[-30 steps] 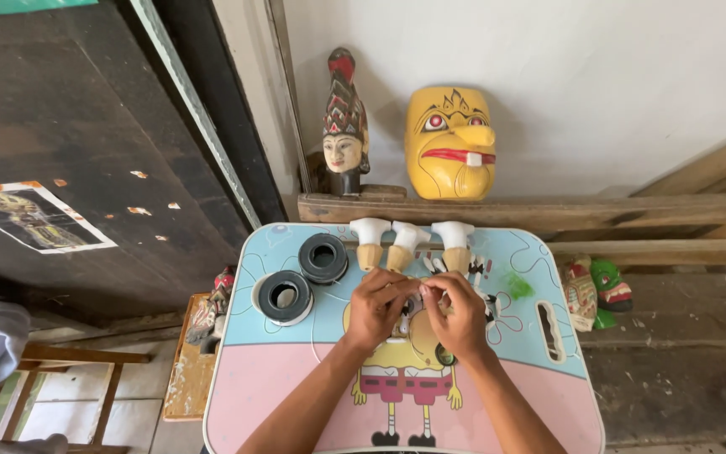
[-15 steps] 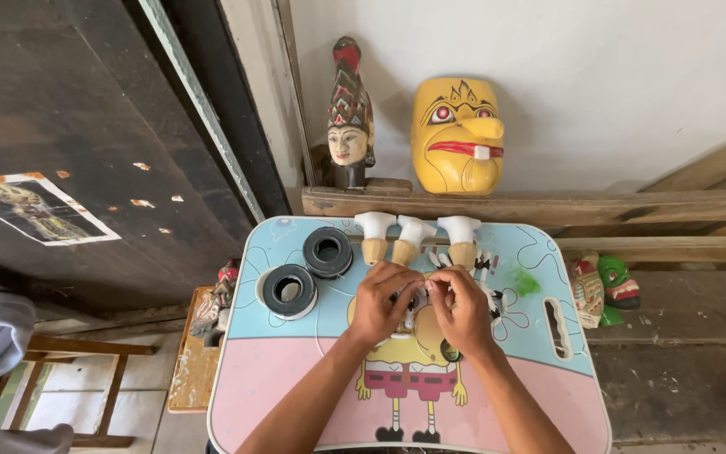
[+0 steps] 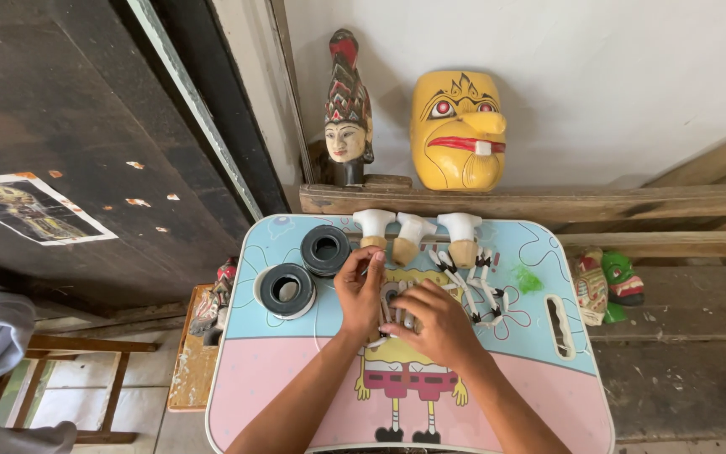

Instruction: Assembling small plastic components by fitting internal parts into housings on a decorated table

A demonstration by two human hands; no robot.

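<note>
Head view: a small white-and-black part (image 3: 390,301) is pinched at the counter (image 3: 279,370) centre by both hands. L hand (image 3: 361,290) fingers are curled narrow on it; R hand (image 3: 434,324) fingers are closed over it from 4 o'clock. Two dark tape rolls (image 3: 304,269) are seen at 10 o'clock. Three white-capped wooden pegs (image 3: 418,235) are lined up at 12. More white strips (image 3: 476,286) are lying at 2 o'clock, just beside R hand.
</note>
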